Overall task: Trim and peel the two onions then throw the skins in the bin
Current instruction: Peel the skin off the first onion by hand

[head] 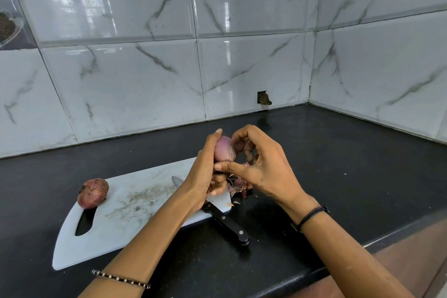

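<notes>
I held the onion (225,150) upright between both grips, left hand (203,172) clamped round its left side, right hand (263,167) pinching its right

The peeled onion (225,150) is pale pink with a faint purple blush and fine lengthwise streaks. The unpeeled onion (93,193) is reddish-brown with darker blotches. The loose skins (238,185) are dull red-purple, tan at the edges. The cutting board (135,201) is white, smudged through its middle with grey-brown specks. The knife (229,225) has a black handle with 2 silver rivets and a silvery blade tip. The tabletop (338,164) is plain glossy black. The wall tiles (242,68) are whitish-grey marble with dark grey veins. One bracelet (121,279) alternates black and silver beads; the cord (312,215) is plain black. The floor (411,249) is reddish-brown.
</notes>
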The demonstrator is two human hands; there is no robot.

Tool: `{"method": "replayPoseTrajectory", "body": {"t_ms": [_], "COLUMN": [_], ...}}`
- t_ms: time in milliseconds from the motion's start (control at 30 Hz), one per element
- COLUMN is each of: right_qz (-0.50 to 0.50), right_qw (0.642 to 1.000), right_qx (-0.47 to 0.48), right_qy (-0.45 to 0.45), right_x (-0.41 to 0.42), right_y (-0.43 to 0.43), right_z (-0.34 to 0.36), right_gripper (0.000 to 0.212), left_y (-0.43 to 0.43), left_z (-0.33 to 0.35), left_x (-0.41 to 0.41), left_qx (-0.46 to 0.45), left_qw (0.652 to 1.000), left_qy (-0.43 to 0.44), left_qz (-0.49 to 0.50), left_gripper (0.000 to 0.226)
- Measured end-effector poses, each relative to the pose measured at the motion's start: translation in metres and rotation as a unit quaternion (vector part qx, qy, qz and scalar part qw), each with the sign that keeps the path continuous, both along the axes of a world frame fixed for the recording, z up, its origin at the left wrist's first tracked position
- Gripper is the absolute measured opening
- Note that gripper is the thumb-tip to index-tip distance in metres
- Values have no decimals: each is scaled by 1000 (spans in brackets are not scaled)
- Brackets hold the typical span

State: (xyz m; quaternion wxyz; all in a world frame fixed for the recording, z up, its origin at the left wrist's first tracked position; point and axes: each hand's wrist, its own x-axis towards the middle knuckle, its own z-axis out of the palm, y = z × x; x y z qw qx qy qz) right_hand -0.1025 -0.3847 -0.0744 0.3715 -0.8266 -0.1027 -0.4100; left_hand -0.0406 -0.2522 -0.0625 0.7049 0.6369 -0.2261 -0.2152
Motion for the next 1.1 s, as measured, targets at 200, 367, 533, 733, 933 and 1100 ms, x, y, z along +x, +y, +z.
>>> {"method": "replayPoseTrajectory", "body": {"t_ms": [200, 367, 533, 733, 933, 1100], "right_qz": [20, 8, 20, 9, -3, 6], "right_qw": [1000, 1000, 1000, 1000, 1000, 1000], "right_qx": [-23, -15, -17, -9, 23, 9], "right_qy": [3, 13, 6, 8, 4, -7], "right_x": [2, 4, 2, 3, 3, 5], "right_y": [-2, -1, 0, 0, -3, -4], "right_z": [-3, -4, -1, -5, 0, -1], "right_gripper": [35, 41, 40, 28, 43, 27], "left_y": [1, 1, 1, 1, 0, 2], "left_z": [-2, -2, -2, -2, -5, -4], "left_x": [2, 2, 4, 4, 7, 11], "left_qx": [12, 5, 0, -18, -54, -68], "left_qw": [1000, 1000, 1000, 999, 997, 995], "left_qy": [5, -1, -13, 32, 61, 73], "left_qz": [-2, 2, -7, -6, -3, 3], "left_gripper": [60, 60, 56, 60, 57, 63]}}
